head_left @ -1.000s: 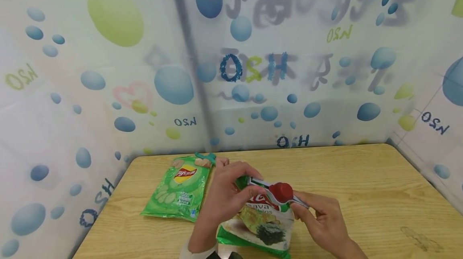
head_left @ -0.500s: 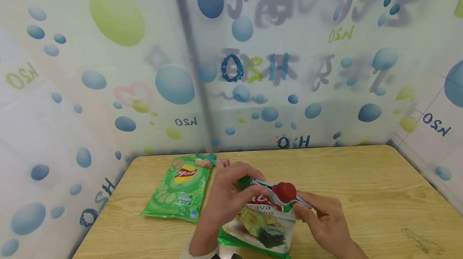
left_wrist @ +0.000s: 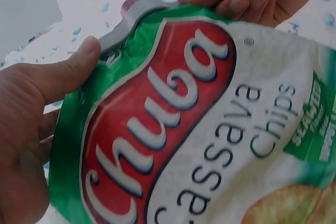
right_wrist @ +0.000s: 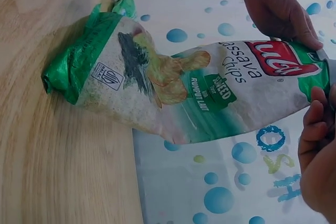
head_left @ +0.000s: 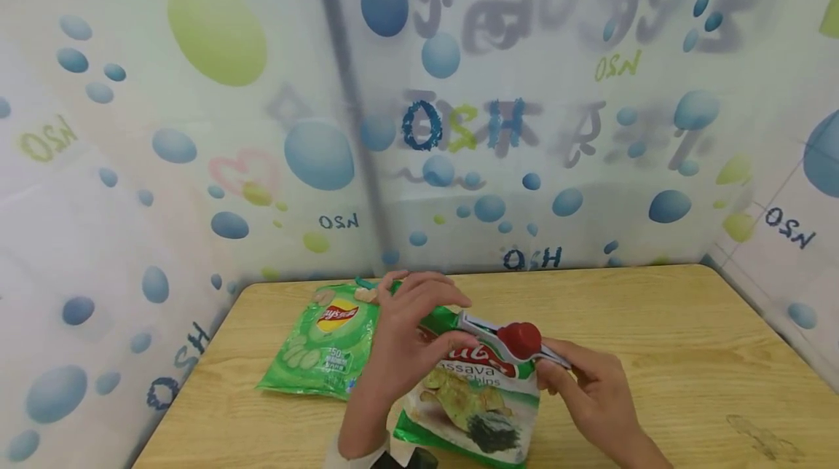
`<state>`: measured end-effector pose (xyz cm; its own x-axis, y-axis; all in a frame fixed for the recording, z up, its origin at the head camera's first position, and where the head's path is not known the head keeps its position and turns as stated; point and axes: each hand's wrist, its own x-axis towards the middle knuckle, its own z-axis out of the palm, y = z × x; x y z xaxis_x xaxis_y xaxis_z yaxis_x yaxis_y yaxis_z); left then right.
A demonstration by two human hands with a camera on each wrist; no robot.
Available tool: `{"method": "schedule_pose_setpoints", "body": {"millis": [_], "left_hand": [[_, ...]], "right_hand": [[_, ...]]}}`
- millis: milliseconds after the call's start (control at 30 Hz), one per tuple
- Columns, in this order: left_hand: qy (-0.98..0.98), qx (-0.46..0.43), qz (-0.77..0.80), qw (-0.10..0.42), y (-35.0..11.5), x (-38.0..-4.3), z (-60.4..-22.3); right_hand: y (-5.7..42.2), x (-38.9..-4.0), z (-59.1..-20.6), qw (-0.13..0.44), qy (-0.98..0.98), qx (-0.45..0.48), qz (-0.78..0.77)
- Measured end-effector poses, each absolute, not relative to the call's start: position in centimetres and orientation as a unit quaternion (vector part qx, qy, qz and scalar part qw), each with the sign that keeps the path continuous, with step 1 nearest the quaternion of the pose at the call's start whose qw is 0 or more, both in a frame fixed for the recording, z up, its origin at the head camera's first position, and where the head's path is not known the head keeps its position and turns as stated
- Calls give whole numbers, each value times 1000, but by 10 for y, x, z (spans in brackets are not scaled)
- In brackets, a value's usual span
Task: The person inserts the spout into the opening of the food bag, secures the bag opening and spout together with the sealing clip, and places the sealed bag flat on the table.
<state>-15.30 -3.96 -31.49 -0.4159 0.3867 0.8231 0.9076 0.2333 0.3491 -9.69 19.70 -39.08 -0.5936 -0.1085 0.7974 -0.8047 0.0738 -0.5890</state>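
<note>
A green and white bag of cassava chips (head_left: pixel 481 400) leans up from the table. Along its top edge sits a pale bag clip (left_wrist: pixel 139 13) with a red knob (head_left: pixel 521 339). My left hand (head_left: pixel 408 345) grips the bag's upper left corner; in the left wrist view its thumb touches the clip's end and other fingers show behind the bag. My right hand (head_left: pixel 593 396) pinches the clip's other end between thumb and fingers. The right wrist view shows the bag's front (right_wrist: pixel 184 93) tilted, its green bottom end (right_wrist: pixel 79 61) on the wood.
A green chip packet (head_left: pixel 321 341) lies flat at the left of the wooden table (head_left: pixel 688 352). A small teal item (head_left: pixel 365 283) shows at its top, partly behind my left hand. A bubble-printed curtain (head_left: pixel 485 163) hangs behind the table's far edge.
My left fingers have risen from the clip's left end and moved slightly left, showing more of the bag's green corner. The clip and right hand have shifted slightly right.
</note>
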Motion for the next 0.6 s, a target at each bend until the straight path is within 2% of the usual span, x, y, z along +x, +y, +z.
{"method": "schedule_pose_setpoints", "body": {"millis": [167,367,467,600], "left_hand": [[-707,-442,-441,333,-40,-163,-322],[-708,-380,-446,393,-36,-175,-340],[-717,-353,-470,374,-38,-180,-349],[-726,-336,-507,321,-43,-185,-362]], "right_hand": [[199,-102,-388,297,-685,314,587],[202,-109,-388,287,-716,253,584],[204,-111,-388,268,-734,206,589],[207,-113,-387,240,-737,157,612]]}}
